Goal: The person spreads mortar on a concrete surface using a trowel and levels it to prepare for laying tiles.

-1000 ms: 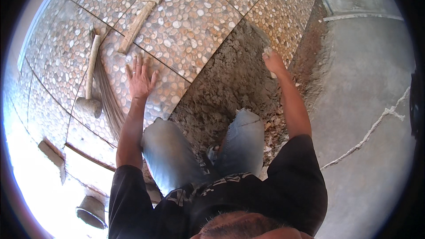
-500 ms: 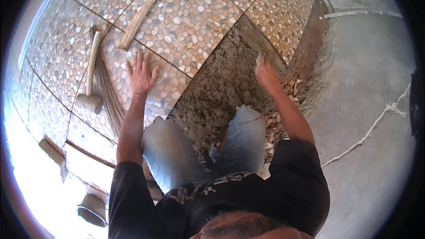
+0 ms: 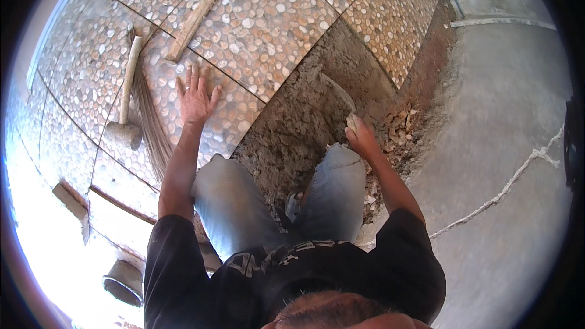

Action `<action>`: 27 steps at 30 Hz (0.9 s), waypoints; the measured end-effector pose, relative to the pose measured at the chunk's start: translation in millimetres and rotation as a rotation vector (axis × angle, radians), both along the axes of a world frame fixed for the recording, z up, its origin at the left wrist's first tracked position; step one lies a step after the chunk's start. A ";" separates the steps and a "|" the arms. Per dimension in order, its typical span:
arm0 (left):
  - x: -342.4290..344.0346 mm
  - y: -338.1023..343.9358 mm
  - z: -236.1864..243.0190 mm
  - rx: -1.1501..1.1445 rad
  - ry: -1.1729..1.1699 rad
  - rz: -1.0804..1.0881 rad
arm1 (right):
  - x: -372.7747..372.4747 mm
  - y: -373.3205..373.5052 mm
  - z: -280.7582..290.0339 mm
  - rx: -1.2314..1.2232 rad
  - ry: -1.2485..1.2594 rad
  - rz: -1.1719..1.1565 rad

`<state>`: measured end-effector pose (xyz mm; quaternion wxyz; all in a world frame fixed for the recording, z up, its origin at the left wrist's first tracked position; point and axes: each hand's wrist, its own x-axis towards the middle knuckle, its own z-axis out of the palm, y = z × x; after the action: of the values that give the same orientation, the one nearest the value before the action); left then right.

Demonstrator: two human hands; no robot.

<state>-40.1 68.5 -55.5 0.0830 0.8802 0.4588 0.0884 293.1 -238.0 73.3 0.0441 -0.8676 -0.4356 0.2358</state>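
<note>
The right hand grips a trowel (blade against brown mortar).

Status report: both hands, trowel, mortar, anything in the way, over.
Left hand flat on pebble-patterned tile. Right hand gripping trowel, blade at mortar. Mallet and broom off left, not in the trowel's way.

Trowel on rough, dark mortar

Your left hand rests on the tiles; left of it lie the mallet and broom, farther off the wooden piece. Your right hand and trowel are over the mortar, right of the tiles. Concrete floor lies right, the bucket near left.
</note>
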 end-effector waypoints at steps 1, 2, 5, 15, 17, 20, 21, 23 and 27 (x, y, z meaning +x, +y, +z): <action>0.1 -0.3 1.4 -0.004 -0.004 0.000 | 1.3 2.1 1.1 0.052 -0.011 0.004; -0.6 0.3 2.9 -0.009 -0.007 0.001 | 1.9 5.1 1.8 0.103 -0.021 0.008; 2.3 -1.2 2.1 -0.003 -0.031 -0.008 | 14.4 40.8 -5.7 0.096 -0.018 -0.192; 0.9 -3.1 -1.6 0.000 0.036 0.001 | 3.9 -37.7 -20.2 0.141 -0.009 0.003; -3.0 -1.3 -8.0 0.044 0.026 0.009 | 15.9 -3.8 4.8 0.098 0.138 -0.318; 3.6 -3.7 -10.3 0.055 0.006 -0.015 | 32.6 25.9 23.6 -0.082 0.246 -0.538; 3.3 -3.8 -10.6 0.057 0.000 -0.028 | 29.7 21.1 19.8 -0.117 0.224 -0.517; 4.5 1.1 -11.8 0.068 -0.003 -0.023 | 12.6 -13.8 -4.6 -0.061 0.059 -0.206; -5.6 -0.4 -19.1 0.059 -0.049 -0.047 | -25.4 -71.5 15.1 0.024 0.199 -0.082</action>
<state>-45.7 68.1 -74.6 0.0701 0.8904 0.4330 0.1216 267.7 -309.4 88.5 0.1072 -0.8565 -0.3959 0.3134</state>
